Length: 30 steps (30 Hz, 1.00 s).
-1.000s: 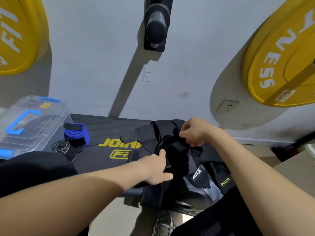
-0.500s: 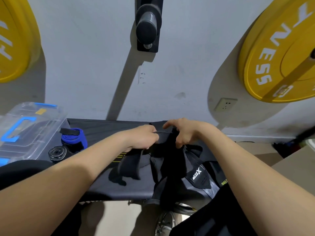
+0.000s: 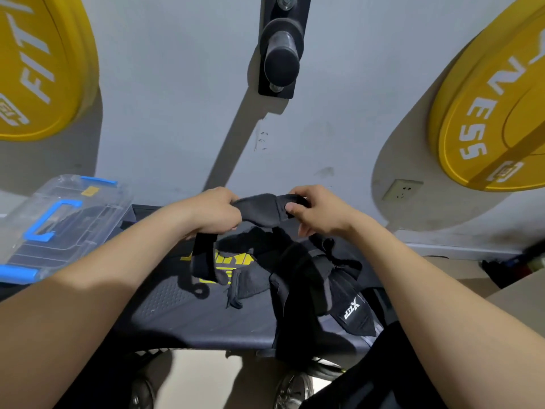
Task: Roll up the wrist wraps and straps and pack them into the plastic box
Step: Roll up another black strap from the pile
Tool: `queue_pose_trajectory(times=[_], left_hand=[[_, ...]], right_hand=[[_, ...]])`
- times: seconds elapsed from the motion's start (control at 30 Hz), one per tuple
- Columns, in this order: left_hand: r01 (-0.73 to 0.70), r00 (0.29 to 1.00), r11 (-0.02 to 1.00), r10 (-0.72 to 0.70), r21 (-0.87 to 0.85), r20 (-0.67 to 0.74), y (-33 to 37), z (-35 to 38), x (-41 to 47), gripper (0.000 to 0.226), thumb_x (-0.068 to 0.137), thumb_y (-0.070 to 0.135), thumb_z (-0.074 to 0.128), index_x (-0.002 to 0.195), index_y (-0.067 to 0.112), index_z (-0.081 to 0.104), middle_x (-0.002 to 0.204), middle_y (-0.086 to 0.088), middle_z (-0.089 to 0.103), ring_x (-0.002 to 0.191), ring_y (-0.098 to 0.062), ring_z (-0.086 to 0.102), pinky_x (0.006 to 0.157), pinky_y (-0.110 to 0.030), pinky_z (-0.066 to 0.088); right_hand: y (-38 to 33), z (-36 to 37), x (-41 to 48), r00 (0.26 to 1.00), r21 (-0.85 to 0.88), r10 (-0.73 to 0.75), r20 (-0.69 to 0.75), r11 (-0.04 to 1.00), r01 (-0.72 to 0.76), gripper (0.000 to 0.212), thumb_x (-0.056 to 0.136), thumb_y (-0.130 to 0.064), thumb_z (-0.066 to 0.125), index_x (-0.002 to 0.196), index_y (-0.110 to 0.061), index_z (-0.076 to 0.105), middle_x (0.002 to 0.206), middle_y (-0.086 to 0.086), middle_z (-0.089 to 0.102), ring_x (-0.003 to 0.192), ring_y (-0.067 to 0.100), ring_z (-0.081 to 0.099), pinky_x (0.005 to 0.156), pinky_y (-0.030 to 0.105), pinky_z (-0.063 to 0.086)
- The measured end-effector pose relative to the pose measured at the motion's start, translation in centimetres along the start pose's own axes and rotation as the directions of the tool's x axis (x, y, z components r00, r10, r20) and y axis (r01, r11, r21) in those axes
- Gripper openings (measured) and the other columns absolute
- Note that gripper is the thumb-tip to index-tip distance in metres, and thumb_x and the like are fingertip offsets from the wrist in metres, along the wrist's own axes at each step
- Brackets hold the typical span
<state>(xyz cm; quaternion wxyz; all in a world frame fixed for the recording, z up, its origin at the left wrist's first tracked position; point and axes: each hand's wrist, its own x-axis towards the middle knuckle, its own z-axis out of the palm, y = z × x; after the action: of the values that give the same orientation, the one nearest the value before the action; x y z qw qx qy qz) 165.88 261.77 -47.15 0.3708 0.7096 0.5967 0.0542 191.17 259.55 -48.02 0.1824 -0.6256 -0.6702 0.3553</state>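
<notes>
The left hand (image 3: 215, 212) has its fingers curled round a black strap (image 3: 259, 211) and the right hand (image 3: 321, 211) pinches its end, holding it above the pile (image 3: 300, 270) on the worktop (image 3: 182, 314), likely to start a roll.

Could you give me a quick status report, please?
One black strap gripped by left hand and right hand, above the bench. Tail hangs unrolled. Lid on the plastic box, at left.

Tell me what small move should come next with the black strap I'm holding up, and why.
Probably start curling the end at the right hand inward to begin the roll. Both hands grip the black strap, held above the bench and stretched between them, with its loose tail hanging below the left hand, so nothing looks rolled yet.
</notes>
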Motion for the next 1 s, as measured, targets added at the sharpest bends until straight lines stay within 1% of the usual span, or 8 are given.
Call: queue_pose_trajectory(times=[0.17,0.23,0.3,0.4,0.53,0.7,0.87,1.0], left_hand=[[-0.076,0.966,0.984,0.112,-0.159,0.233,0.5,-0.3,-1.3,0.034,0.085,0.023,0.081,0.117,0.032,0.073,0.091,0.002,0.082,0.078,-0.013,0.076,0.082,-0.034,0.061],[-0.106,0.899,0.982,0.162,-0.157,0.408,0.9,-0.6,-1.9,0.041,0.076,0.053,0.087,0.112,0.039,0.075,0.090,0.010,0.080,0.082,-0.010,0.075,0.091,-0.039,0.057],[-0.105,0.832,0.975,0.194,-0.196,0.521,1.2,-0.4,-2.1,0.042,0.076,0.068,0.085,0.098,0.034,0.075,0.078,0.013,0.071,0.071,-0.009,0.065,0.079,-0.033,0.050],[-0.044,0.840,0.970,0.166,-0.240,0.517,1.6,0.5,-2.0,0.067,0.077,0.079,0.078,0.109,0.021,0.072,0.088,0.004,0.068,0.077,-0.014,0.058,0.076,-0.029,0.048],[-0.046,0.906,0.956,0.162,-0.289,0.392,2.1,1.8,-2.0,0.060,0.080,0.072,0.082,0.126,0.035,0.070,0.107,0.009,0.081,0.092,-0.013,0.077,0.073,-0.029,0.057],[-0.036,0.937,0.930,0.158,-0.365,0.311,3.1,3.6,-1.5,0.032,0.102,0.031,0.074,0.128,0.013,0.070,0.112,-0.012,0.081,0.108,-0.035,0.078,0.094,-0.050,0.065],[-0.096,0.924,0.988,0.134,-0.121,0.358,3.5,4.6,-1.4,0.012,0.099,0.013,0.070,0.109,0.020,0.070,0.096,-0.007,0.080,0.070,-0.026,0.077,0.064,-0.035,0.064],[-0.062,0.951,0.995,0.033,0.082,0.308,4.1,5.0,-1.4,0.011,0.073,0.022,0.067,0.066,0.021,0.057,0.060,0.001,0.057,0.053,-0.021,0.049,0.049,-0.023,0.036]], right_hand=[[-1.9,1.4,-1.5,0.986,0.262,-0.044,0.161,0.965,0.000,0.018,0.112,-0.016,0.055,0.105,-0.006,0.067,0.068,0.015,0.063,0.066,0.036,0.075,0.073,0.048,0.067],[-2.3,1.9,-1.9,0.988,0.313,-0.075,0.132,0.949,0.030,0.019,0.112,-0.013,0.056,0.108,-0.003,0.071,0.076,0.019,0.069,0.072,0.037,0.074,0.077,0.050,0.067],[-2.4,2.1,-2.0,0.995,0.337,-0.079,0.068,0.940,0.052,0.019,0.111,-0.012,0.057,0.111,-0.001,0.073,0.082,0.018,0.072,0.074,0.035,0.074,0.077,0.046,0.067],[-2.2,1.9,-2.4,0.998,0.449,-0.061,0.026,0.893,0.042,0.020,0.112,-0.009,0.054,0.117,-0.005,0.073,0.088,0.013,0.076,0.078,0.022,0.076,0.070,0.031,0.063],[-1.6,1.3,-3.0,0.995,0.599,0.002,0.104,0.798,-0.064,0.019,0.113,-0.012,0.052,0.122,-0.004,0.066,0.095,0.016,0.078,0.084,0.027,0.078,0.077,0.041,0.066],[-0.5,1.2,-3.6,0.988,0.555,0.043,0.148,0.823,-0.119,0.013,0.111,-0.023,0.058,0.109,-0.010,0.059,0.093,0.013,0.078,0.085,0.031,0.076,0.080,0.044,0.065],[1.5,0.3,-4.1,0.990,0.351,0.125,0.064,0.926,-0.140,0.013,0.108,-0.018,0.060,0.103,-0.008,0.067,0.086,0.006,0.081,0.078,0.026,0.079,0.070,0.031,0.062],[4.8,-1.7,-4.9,0.940,0.035,0.275,-0.202,0.961,-0.274,0.018,0.094,-0.004,0.060,0.098,-0.014,0.073,0.091,0.012,0.080,0.083,0.032,0.077,0.080,0.038,0.062]])
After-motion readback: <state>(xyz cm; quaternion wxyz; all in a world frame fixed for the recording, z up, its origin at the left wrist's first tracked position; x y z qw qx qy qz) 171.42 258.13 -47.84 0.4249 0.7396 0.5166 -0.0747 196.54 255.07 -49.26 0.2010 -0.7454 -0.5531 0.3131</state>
